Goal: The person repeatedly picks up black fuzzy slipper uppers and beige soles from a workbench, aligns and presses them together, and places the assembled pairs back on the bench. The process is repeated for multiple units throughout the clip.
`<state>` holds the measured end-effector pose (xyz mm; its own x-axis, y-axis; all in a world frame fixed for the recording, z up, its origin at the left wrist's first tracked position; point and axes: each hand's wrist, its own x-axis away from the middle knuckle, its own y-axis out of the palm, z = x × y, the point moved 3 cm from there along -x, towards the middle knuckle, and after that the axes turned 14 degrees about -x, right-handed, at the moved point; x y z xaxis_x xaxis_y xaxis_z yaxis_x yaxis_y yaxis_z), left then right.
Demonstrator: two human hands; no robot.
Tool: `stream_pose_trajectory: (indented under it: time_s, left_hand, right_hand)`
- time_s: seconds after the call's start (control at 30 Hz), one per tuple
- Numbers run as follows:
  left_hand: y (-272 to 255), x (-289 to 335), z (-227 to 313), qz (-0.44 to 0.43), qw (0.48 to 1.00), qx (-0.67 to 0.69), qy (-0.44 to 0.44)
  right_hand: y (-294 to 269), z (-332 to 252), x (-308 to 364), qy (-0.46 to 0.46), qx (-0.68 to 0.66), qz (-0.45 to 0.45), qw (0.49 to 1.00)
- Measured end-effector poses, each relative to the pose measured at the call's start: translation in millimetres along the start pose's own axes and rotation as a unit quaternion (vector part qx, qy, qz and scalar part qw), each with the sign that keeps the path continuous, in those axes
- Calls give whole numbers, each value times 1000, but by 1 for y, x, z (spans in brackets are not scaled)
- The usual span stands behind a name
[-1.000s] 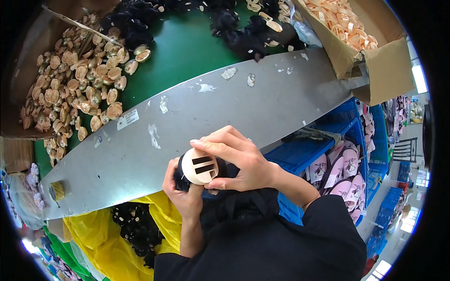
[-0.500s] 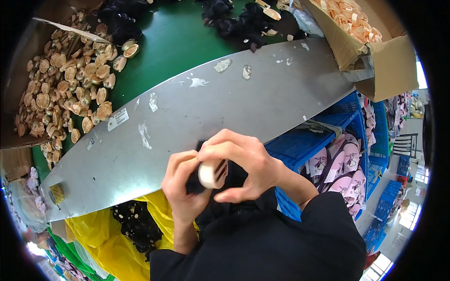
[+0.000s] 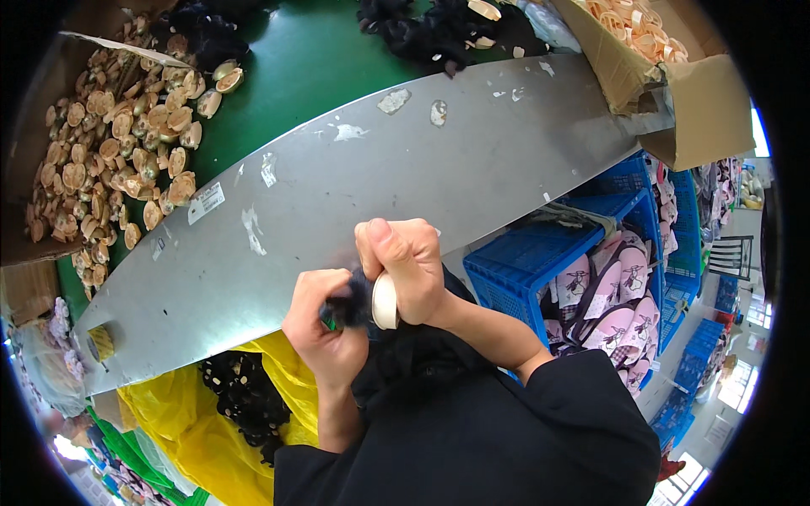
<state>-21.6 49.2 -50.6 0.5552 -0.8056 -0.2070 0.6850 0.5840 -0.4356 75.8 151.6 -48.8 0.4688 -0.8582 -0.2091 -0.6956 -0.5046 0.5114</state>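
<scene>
The right hand (image 3: 405, 268) is forming a fist; its fingers are hiding any contents. The cream oval piece (image 3: 385, 304) is sitting against that hand's left side, by the near edge of the bench (image 3: 354, 185). The left hand (image 3: 325, 327) is gripping a black tuft (image 3: 358, 300) beside the piece. A yellow bag (image 3: 173, 422) and a blue crate (image 3: 504, 274) are flanking the bench's near side; shell-shaped pieces (image 3: 122, 125) are lying beyond it.

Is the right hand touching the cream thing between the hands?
Touching: the head view shows the right hand curled against the cream thing, no gap between.
</scene>
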Motion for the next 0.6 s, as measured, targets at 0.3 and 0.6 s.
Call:
stream_pose_trajectory:
  time_s: [0.3,0.6]
  left_hand:
    - [-10,-10,-5,14,987,120,-108]
    - [6,-10,2,-39,891,411,-188]
  right_hand:
    - [-6,-4,13,-134,196,-46,970]
    - [-6,-12,13,-203,217,22,955]
